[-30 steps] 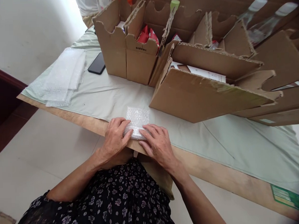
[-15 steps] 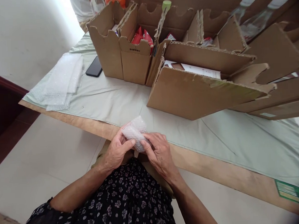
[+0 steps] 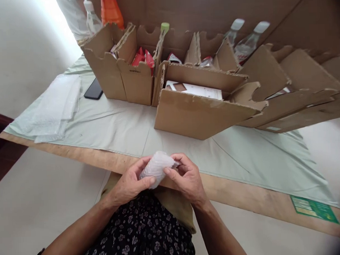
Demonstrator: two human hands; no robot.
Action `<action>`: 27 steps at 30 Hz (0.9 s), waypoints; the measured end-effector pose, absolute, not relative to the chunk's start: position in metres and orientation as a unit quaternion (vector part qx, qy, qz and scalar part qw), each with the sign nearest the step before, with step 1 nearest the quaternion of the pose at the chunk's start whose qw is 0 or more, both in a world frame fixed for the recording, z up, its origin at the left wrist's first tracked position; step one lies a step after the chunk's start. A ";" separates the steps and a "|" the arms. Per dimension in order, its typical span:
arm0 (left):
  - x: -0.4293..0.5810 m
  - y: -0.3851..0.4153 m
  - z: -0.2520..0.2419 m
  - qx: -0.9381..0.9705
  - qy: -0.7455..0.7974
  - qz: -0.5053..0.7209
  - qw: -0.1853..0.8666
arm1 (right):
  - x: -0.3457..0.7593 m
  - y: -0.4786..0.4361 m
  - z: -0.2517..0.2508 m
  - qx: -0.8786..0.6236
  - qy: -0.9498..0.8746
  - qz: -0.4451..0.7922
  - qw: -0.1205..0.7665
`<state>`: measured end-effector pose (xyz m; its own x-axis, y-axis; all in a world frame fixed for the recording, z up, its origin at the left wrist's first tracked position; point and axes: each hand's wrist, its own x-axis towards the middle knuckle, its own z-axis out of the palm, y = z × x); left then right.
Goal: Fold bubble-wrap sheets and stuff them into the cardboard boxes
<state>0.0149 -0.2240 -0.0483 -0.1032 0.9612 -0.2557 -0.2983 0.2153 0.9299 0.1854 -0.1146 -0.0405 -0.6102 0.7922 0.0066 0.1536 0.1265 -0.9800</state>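
1. You hold a bubble-wrap bundle (image 3: 158, 167) between your hands, in front of your body and over the table's wooden edge (image 3: 112, 159); whether it touches the wood, you cannot tell.
2. It is milky white and translucent, with a soft sheen and close slanting ridges of bubbles across its face.
3. Its shape is compact and rounded, tilted with the upper end away from you; a thin loose edge juts out at the right.
4. Your left hand (image 3: 134, 180) cups its left side, thumb pressed on the near face.
5. Your right hand (image 3: 190, 179) pinches the right edge between thumb and curled fingers.
6. Flat bubble-wrap sheets (image 3: 56, 105) of matching white lie at the left, near a dark phone (image 3: 93, 89).
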 end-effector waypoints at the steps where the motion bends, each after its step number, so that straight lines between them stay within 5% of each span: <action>1: 0.014 -0.223 -0.047 0.337 0.534 0.509 0.586 | 0.190 -0.111 -0.038 -0.334 -0.711 0.555 0.276; 11: 0.010 -0.193 -0.021 0.534 0.538 0.398 0.517 | 0.235 -0.077 0.023 -0.280 -0.848 0.398 0.210; 15: -0.007 -0.167 -0.010 0.553 0.443 0.464 0.532 | 0.257 -0.052 0.072 -0.338 -0.793 0.325 0.389; 19: -0.015 -0.125 -0.023 0.562 0.522 0.446 0.461 | 0.264 0.005 0.110 -0.367 -0.678 0.200 0.605; 21: -0.013 -0.106 -0.041 0.554 0.561 0.447 0.421 | 0.262 0.033 0.117 -0.393 -0.710 0.160 0.562; 27: -0.004 -0.094 -0.076 0.570 0.573 0.446 0.384 | 0.244 0.048 0.123 -0.549 -0.805 -0.110 0.197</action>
